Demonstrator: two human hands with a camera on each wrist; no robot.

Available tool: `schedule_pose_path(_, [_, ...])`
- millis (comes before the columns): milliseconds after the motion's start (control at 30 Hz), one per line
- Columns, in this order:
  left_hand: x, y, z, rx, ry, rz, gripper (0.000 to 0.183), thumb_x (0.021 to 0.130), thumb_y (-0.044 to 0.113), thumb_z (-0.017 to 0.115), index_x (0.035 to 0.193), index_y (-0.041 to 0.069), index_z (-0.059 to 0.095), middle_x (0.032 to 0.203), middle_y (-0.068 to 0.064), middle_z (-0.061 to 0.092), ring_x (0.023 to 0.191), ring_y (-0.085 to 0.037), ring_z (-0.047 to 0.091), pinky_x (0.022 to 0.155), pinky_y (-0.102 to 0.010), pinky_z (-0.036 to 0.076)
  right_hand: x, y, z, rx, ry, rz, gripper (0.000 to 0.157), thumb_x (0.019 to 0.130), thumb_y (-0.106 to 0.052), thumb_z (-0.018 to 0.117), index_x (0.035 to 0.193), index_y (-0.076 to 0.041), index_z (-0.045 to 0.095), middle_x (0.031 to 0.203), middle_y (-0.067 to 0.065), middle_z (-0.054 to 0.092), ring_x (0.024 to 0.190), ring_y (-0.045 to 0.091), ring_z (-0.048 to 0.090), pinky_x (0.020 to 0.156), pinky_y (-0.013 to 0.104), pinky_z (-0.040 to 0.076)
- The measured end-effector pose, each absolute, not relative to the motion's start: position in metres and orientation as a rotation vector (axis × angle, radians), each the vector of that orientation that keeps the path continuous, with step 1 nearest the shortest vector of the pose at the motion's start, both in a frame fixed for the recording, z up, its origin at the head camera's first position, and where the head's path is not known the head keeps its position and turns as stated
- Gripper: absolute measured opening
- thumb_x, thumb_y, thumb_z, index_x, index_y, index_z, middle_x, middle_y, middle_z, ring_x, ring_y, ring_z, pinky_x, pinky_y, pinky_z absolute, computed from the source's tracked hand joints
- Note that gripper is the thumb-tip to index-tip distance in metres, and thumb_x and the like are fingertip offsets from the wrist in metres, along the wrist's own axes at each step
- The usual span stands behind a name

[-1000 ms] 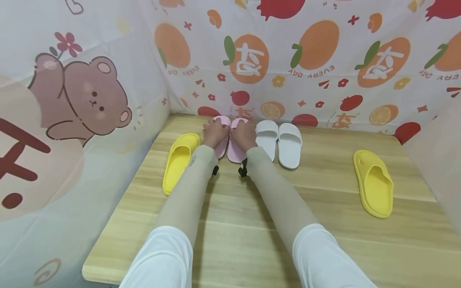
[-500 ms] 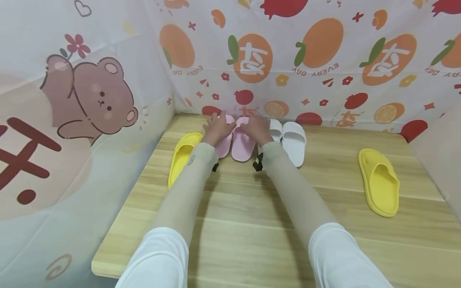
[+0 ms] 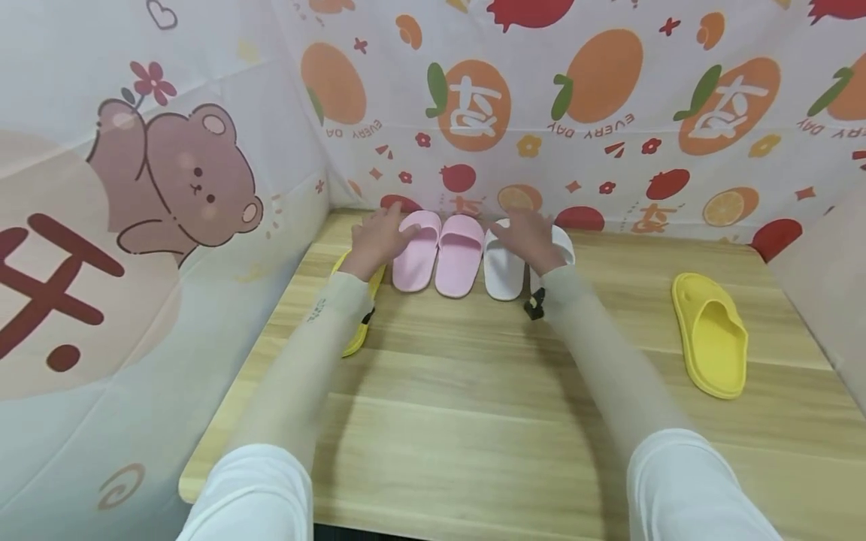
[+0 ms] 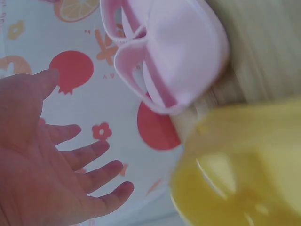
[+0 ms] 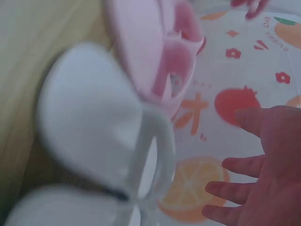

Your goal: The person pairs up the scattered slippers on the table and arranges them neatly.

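Observation:
A pair of pink slippers (image 3: 460, 259) stands side by side against the back wall, with a pair of white slippers (image 3: 504, 272) just to the right. My left hand (image 3: 380, 240) hovers above the left yellow slipper (image 3: 357, 344) and beside the pink pair, its arm covering much of the yellow one. In the left wrist view the fingers (image 4: 101, 174) are spread and hold nothing. Over the white pair hangs my right hand (image 3: 531, 239), partly hiding the right white slipper. The right wrist view shows its fingers (image 5: 230, 190) extended and bare.
A second yellow slipper (image 3: 712, 338) lies alone on the right part of the wooden tabletop (image 3: 467, 421). Fruit-printed cloth (image 3: 609, 173) hangs along the back, and a bear-printed cloth (image 3: 81, 300) covers the left side.
Both hands have come off the pink slippers and spread apart, the left one moving left over the yellow slipper, the right one moving right over the white pair. The slippers stay in place.

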State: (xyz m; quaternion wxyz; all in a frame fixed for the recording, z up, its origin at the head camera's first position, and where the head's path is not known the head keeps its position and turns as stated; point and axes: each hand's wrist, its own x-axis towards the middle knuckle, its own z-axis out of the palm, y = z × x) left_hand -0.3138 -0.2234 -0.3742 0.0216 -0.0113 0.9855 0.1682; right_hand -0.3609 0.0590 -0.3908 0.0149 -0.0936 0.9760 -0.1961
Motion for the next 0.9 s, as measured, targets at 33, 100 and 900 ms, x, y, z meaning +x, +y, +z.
schedule_pose_path(33, [-0.312, -0.227, -0.374, -0.040, 3.062, 0.507, 0.077, 0.101, 0.058, 0.045, 0.161, 0.016, 0.021, 0.160, -0.020, 0.032, 0.144, -0.045, 0.030, 0.112, -0.068, 0.022, -0.360, 0.068, -0.390, -0.282, 3.037, -0.603, 0.064, 0.100, -0.050, 0.048, 0.153, -0.014, 0.044, 0.157, 0.012, 0.044, 0.145, 0.043, 0.036, 0.118, 0.071, 0.002])
schedule_pose_path(100, [-0.307, -0.233, -0.374, -0.059, 3.068, 0.501, 0.080, 0.101, 0.058, 0.046, 0.162, 0.015, 0.018, 0.162, -0.020, 0.029, 0.147, -0.046, 0.026, 0.113, -0.069, 0.019, -0.357, 0.086, -0.390, -0.277, 3.032, -0.592, 0.061, 0.101, -0.048, 0.048, 0.153, -0.015, 0.044, 0.156, 0.014, 0.045, 0.145, 0.045, 0.034, 0.116, 0.072, -0.004])
schedule_pose_path(900, [-0.270, -0.276, -0.419, -0.052, 3.068, 0.568, 0.083, 0.100, 0.060, 0.045, 0.163, 0.014, 0.013, 0.164, -0.026, 0.010, 0.146, -0.053, 0.015, 0.114, -0.072, 0.014, -0.284, 0.257, -0.402, -0.120, 3.185, -0.412, 0.076, 0.101, -0.058, 0.042, 0.151, 0.000, 0.040, 0.151, 0.034, 0.036, 0.139, 0.057, 0.026, 0.110, 0.076, 0.012])
